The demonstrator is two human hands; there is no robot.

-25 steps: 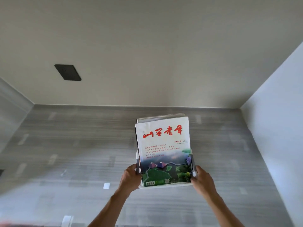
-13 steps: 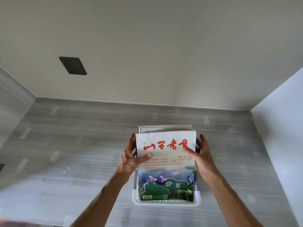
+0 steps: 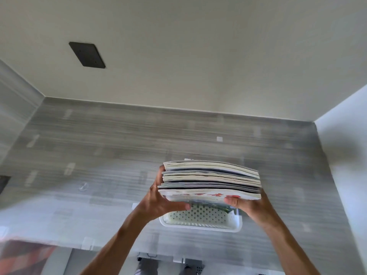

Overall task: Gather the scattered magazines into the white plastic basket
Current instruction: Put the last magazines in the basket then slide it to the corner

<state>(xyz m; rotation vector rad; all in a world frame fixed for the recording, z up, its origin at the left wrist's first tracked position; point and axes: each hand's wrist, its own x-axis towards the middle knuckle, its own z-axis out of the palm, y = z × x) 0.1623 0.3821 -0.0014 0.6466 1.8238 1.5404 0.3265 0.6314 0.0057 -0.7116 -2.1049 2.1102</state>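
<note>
Bare indoor room, grey wood-grain surface [image 3: 139, 147], plain cream wall [image 3: 198, 56]

Paper magazines [image 3: 210, 180], glossy cover; white perforated plastic basket [image 3: 200, 223]; matt grey streaked tabletop [image 3: 119, 151].

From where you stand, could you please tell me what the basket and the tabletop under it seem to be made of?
The white basket looks like moulded plastic with a smooth, slightly glossy finish: its wall is pierced by regular round holes and the rim is rounded. The tabletop looks like grey wood-grain laminate or veneer, judging by its streaked horizontal lines; the blur leaves that open.
</note>
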